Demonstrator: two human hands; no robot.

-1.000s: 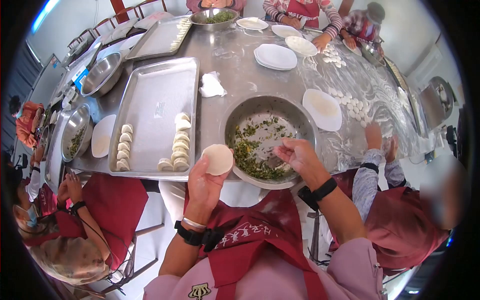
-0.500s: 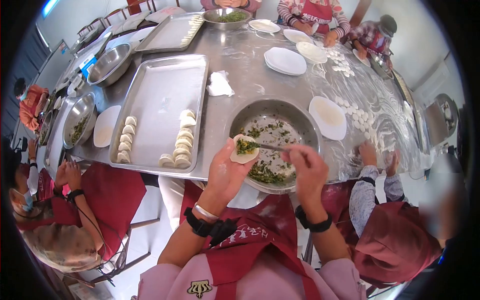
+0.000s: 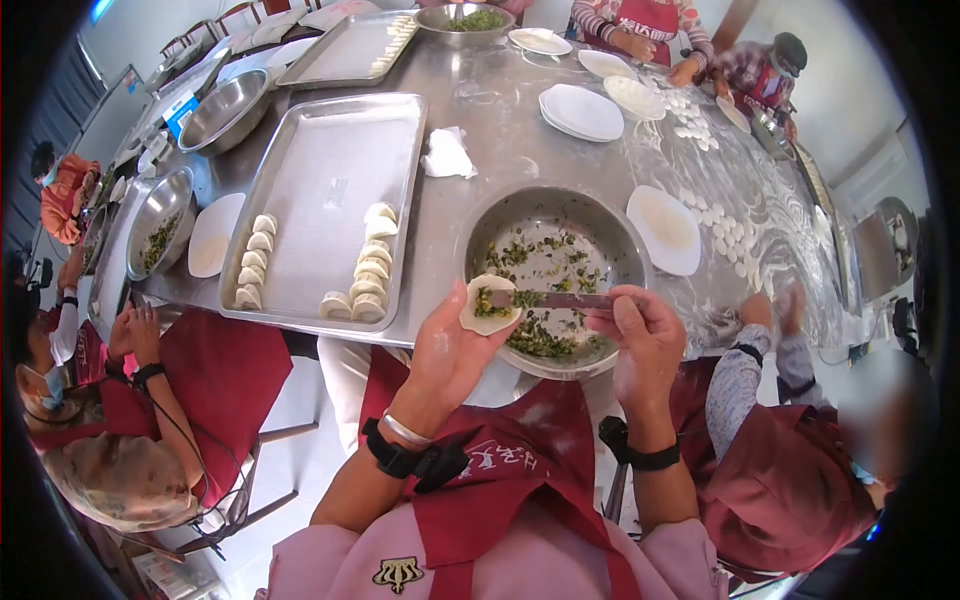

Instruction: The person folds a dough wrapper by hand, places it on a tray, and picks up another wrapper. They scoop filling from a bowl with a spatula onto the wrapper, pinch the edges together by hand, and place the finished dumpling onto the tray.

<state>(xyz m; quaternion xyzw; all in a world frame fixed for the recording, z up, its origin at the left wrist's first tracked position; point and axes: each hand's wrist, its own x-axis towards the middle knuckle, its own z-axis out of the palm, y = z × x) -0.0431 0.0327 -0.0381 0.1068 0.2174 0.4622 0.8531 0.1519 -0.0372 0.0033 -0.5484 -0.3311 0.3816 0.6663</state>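
Note:
My left hand (image 3: 442, 338) holds a round dumpling wrapper (image 3: 493, 324) on its fingers, with chopped green and yellow filling on top. From the right, a flat narrow metal spatula (image 3: 575, 300) reaches over the wrapper, a little filling at its tip. My right hand (image 3: 648, 335) grips the other end between thumb and fingers. Beneath both hands sits a steel bowl (image 3: 632, 240) with green filling (image 3: 545, 338) scattered over its bottom. To the left lies a metal tray (image 3: 325, 165), where folded dumplings (image 3: 371, 268) stand in two rows.
A crumpled white cloth (image 3: 449, 153) and stacked white plates (image 3: 582, 112) lie beyond the bowl. Right of it are another plate (image 3: 664, 230) and several dough rounds (image 3: 728, 235) on the floured table. People sit close on both sides, a co-worker's hands (image 3: 770, 308) at the right.
My right hand has moved right and slightly down, drawing the spatula back so more of its blade shows. The filling on the wrapper looks more spread out. The view has shifted slightly.

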